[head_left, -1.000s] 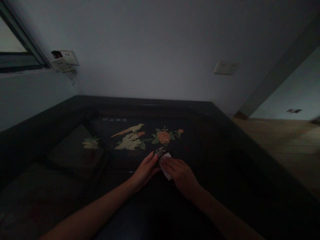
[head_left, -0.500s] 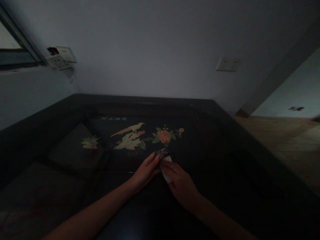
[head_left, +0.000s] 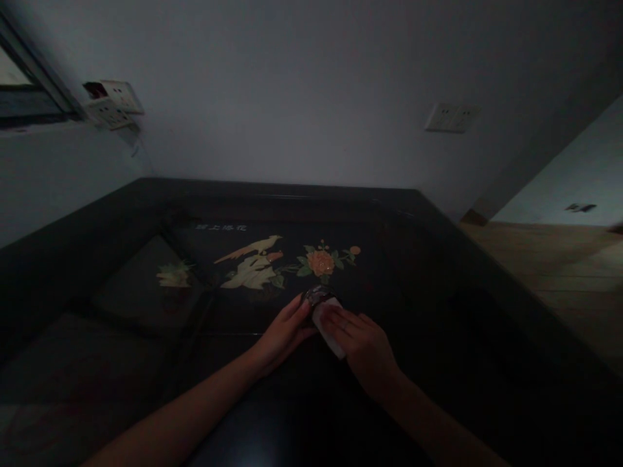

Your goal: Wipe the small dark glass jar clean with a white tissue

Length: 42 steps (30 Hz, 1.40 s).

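Observation:
A small dark, shiny rounded object point(head_left: 317, 295) is gripped by my left hand point(head_left: 287, 329) from its left side; the dim light hides what kind it is. My right hand point(head_left: 363, 344) holds a folded white tissue or cloth point(head_left: 329, 327) under its fingers and presses it against the right side of that dark object. Both hands are over the near middle of a black glossy table point(head_left: 418, 259). Just beyond them, the tabletop bears an inlaid picture of an orange flower point(head_left: 321, 263) and a bird point(head_left: 263, 245).
The table's far edge stands against a pale wall point(head_left: 292, 97). Sockets point(head_left: 452, 118) are set in this wall at right, and more sockets point(head_left: 121, 97) sit by the window point(head_left: 34, 97) at left. Wooden floor point(head_left: 549, 259) shows on the right.
My right hand and the white tissue or cloth have shifted slightly to the right, and its fingers lie flatter over it. My left hand keeps its hold, nearly unmoved.

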Motion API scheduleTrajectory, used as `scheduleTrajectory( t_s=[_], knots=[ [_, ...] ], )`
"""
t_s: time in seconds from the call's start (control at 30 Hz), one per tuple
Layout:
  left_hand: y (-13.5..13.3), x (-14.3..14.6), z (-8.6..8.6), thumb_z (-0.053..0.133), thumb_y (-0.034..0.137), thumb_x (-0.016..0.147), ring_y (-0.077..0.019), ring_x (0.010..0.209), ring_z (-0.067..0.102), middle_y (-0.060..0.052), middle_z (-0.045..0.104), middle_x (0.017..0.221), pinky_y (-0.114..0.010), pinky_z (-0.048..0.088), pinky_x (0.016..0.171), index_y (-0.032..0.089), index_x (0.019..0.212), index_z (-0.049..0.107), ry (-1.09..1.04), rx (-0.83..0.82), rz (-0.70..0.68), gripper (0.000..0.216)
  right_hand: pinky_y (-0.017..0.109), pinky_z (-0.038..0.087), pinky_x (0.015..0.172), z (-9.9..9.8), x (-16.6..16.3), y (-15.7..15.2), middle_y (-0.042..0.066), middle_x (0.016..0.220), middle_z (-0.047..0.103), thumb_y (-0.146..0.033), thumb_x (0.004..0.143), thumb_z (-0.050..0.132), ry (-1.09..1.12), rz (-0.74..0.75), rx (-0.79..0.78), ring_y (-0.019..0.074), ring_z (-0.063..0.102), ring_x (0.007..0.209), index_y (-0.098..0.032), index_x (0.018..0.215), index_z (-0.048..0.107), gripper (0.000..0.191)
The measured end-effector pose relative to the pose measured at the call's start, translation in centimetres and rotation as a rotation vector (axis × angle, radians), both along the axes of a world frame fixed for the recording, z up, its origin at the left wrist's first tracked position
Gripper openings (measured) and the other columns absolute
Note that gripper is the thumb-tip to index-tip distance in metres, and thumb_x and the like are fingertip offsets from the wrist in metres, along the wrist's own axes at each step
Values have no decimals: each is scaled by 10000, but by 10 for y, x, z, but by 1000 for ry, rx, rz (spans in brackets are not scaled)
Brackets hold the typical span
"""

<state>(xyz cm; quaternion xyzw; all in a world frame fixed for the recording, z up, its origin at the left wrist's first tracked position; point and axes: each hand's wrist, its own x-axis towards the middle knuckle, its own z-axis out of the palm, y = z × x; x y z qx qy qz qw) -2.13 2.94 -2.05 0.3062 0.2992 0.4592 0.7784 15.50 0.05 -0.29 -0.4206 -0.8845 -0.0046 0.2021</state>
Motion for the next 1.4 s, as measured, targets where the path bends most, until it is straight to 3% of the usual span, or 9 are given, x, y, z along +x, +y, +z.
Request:
scheduleTrajectory(
  t_s=[0.2,0.33,0.47,0.53,0.67,0.9,1.03,1.23,1.4],
  knots=[
    [1,0,1,650,389,808,-203,1036,576,-88,641,1134,-329,450,878,205,1076,641,-15,-38,18,325,364,506,963,-4,-6,-3,108,1312,574,5,833,386,38,19,-47,218,520,1237,-138,1310,524,517],
    [0,-1,2,649,380,811,-196,1028,578,-72,642,1137,-299,453,849,226,1099,636,36,-22,5,327,407,433,1051,-5,-15,-8,116,1358,532,12,780,387,366,61,-328,214,478,1274,-143,1348,479,595],
    [-2,-2,3,649,396,805,-223,1053,574,-84,635,1156,-301,454,832,222,1123,621,85,-16,8,364,369,559,873,-3,-15,-10,86,1318,569,-23,790,395,623,21,-602,219,584,1151,-206,1330,497,579],
    [-2,-1,4,666,395,790,-238,1082,563,-87,627,1175,-316,452,847,225,1131,617,104,-34,15,384,387,538,907,-2,-12,-8,84,1282,598,-20,785,401,614,20,-592,215,599,1129,-208,1311,518,571],
    [-2,0,4,687,387,770,-248,1124,538,-85,608,1218,-334,445,877,231,1110,635,88,-26,22,377,397,441,1034,-2,-5,0,95,1274,609,8,784,401,353,88,-362,200,547,1204,-177,1283,550,552],
    [-3,6,6,676,371,783,-241,1108,542,-103,615,1208,-312,453,852,212,1116,633,95,25,33,371,383,542,875,-4,-1,4,115,1265,611,-10,847,436,-58,20,21,251,524,1230,-151,1222,598,432],
    [-6,9,8,676,388,779,-225,1080,563,-88,630,1183,-308,452,867,217,1100,637,125,24,43,366,379,510,934,6,-5,0,133,1251,618,-4,833,451,-51,-21,-70,255,543,1205,-119,1220,594,428],
    [-1,5,22,610,436,822,-235,1004,609,-108,652,1107,-361,477,859,172,1056,635,163,-14,32,354,307,486,937,40,-9,12,94,1179,656,-55,813,507,198,66,-479,194,623,1071,-155,1168,600,380],
    [26,1,21,592,452,832,-233,975,631,-113,665,1091,-361,478,872,157,1092,620,57,-25,104,394,349,486,875,52,-24,36,109,1163,649,-140,808,579,107,-13,-391,231,623,1048,-174,1217,527,413]
  ],
)
